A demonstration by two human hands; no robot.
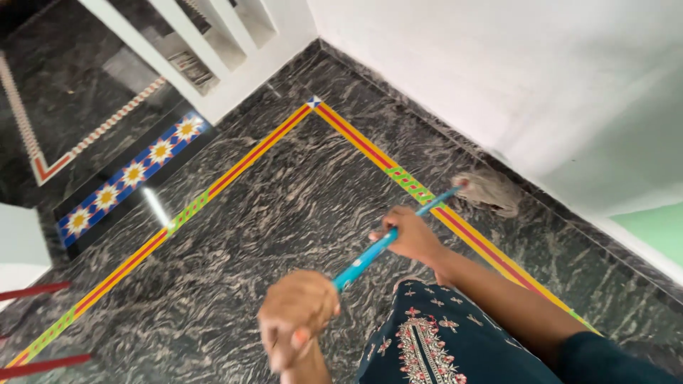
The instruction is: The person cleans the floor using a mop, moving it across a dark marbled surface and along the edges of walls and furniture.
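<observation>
Nearest the head camera, at the bottom edge, is the left hand (299, 316), blurred, with its fingers curled shut around the near end of a long, thin, bright blue mop handle (388, 238). Just to its right hangs a dark teal garment with pink and white floral embroidery (427, 341), worn by the person and covering the lower middle of the view.

Further along the handle, the right hand (413, 235) is also closed around the blue shaft, its forearm running down to the lower right into a dark sleeve. Both hands are thus clamped on the same handle, set apart from each other along its length, the left low and near, the right higher and farther out.

From the right hand the handle slants up and to the right and ends at a greyish, frayed mop head (487, 192), which rests on the floor near the foot of the white wall (498, 64). It is blurred, so its exact shape cannot be told.

Under everything lies a dark polished marble floor with pale wavy veins (284, 206). A red, yellow and green inlaid border strip (249, 156) crosses it in two lines that meet at a corner near the top middle; the mop handle crosses over the right-hand line. At upper left, a blue tiled band with white and yellow flower shapes (131, 174) lies below white railing posts (178, 43). Two thin red bars (35, 291) stick in from the left edge.
</observation>
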